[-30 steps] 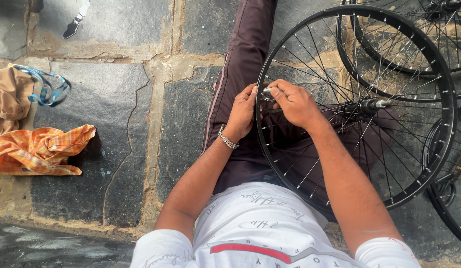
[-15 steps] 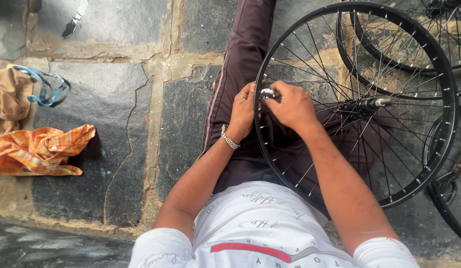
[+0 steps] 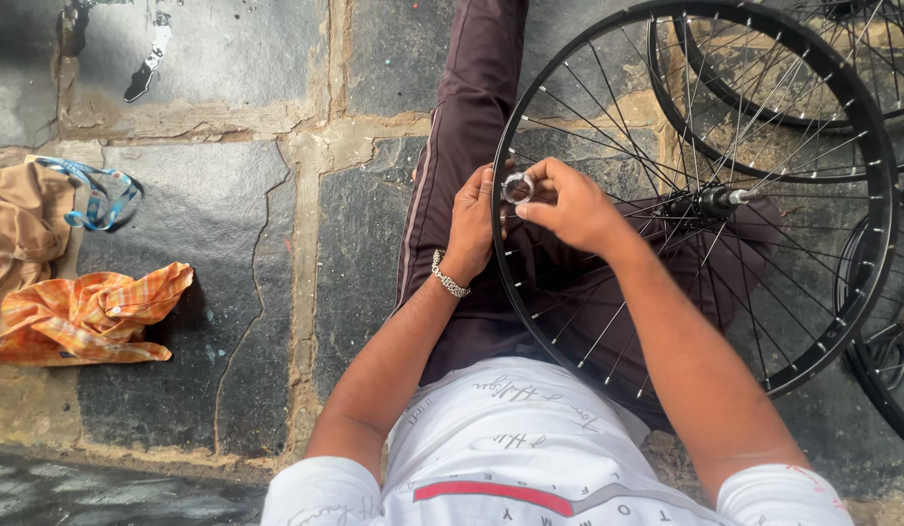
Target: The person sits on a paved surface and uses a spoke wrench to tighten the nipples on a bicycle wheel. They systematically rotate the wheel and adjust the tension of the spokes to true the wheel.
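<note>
Both hands at the near-left rim of the bike wheel (image 3: 866, 253): right hand (image 3: 569, 206) pinches a small round spoke wrench (image 3: 517, 187), left hand (image 3: 471, 222) steadies rim w/ fingers pressed on it; a slip could round the nipple or over-tighten the spoke.

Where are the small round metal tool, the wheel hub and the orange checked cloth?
small round metal tool (image 3: 517, 187), head view, on its ring
wheel hub (image 3: 713, 202), head view, on the hub body beside the axle end
orange checked cloth (image 3: 92, 314), head view, on its middle folds
</note>
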